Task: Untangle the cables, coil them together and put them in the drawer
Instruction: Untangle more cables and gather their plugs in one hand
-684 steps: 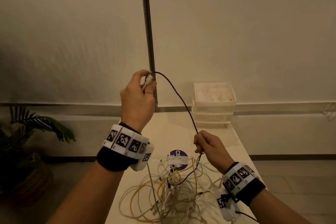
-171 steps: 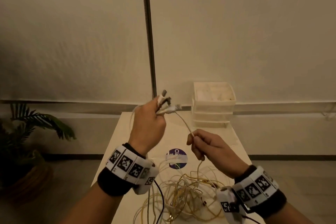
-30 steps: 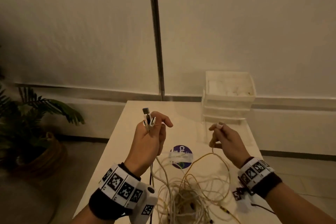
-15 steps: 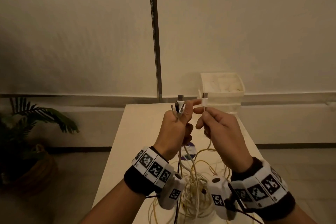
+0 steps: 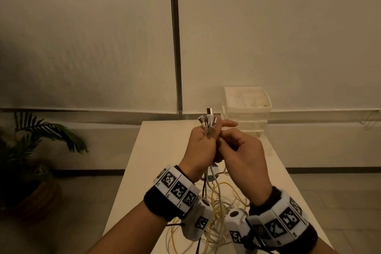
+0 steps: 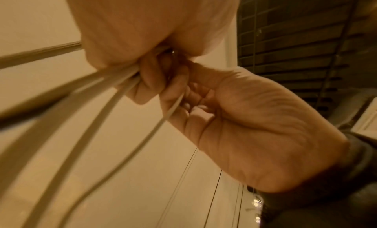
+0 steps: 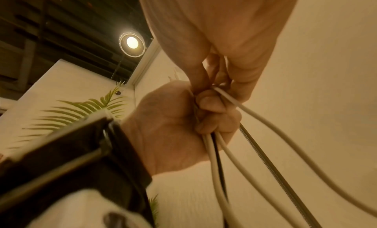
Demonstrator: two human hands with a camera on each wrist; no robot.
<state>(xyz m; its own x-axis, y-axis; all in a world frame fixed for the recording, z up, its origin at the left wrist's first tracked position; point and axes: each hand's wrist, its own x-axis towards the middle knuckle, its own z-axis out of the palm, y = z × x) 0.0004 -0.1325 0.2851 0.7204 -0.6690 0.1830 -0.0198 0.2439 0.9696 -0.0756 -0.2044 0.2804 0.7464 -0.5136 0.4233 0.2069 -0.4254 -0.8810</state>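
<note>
Head view. Left hand (image 5: 201, 146): raised above the table (image 5: 156, 161), fingers curled round a bunch of cable ends; connectors (image 5: 208, 120) stick up out of the fist at 12 o'clock. Right hand (image 5: 242, 155): pressed against the left from 3 o'clock, fingers curled in at the same bunch, index finger stretched out toward 12 o'clock behind the connectors. Cables (image 5: 219, 198): white, yellow and dark strands hang from the two hands to a loose tangle on the table at 6 o'clock, partly hidden by the wrists. Drawer unit (image 5: 247, 107): white, stacked, at the far right corner of the table, at 1 o'clock from the hands, well apart from the cables. Potted plant (image 5: 41, 140): on the floor at 9 o'clock. Metal pole (image 5: 175, 47): upright against the wall at 12 o'clock.

Left wrist view. The left hand (image 6: 155, 22) fills the top at 12 o'clock; several pale cables (image 6: 85, 112) run from it toward 8 o'clock, blurred. The right hand (image 6: 255, 118) comes in from 4 o'clock, its fingers (image 6: 173, 93) folded round one thin white strand and touching the left.

Right wrist view. The left hand (image 7: 173, 131), at centre, clenches white, black and braided grey cables (image 7: 244, 159), which drop toward 5 o'clock. The right hand (image 7: 224, 30), from 12 o'clock, pinches one white cable just above that fist. Ceiling lamp (image 7: 132, 42) at 11 o'clock; plant fronds (image 7: 81, 109) at 9 o'clock.
</note>
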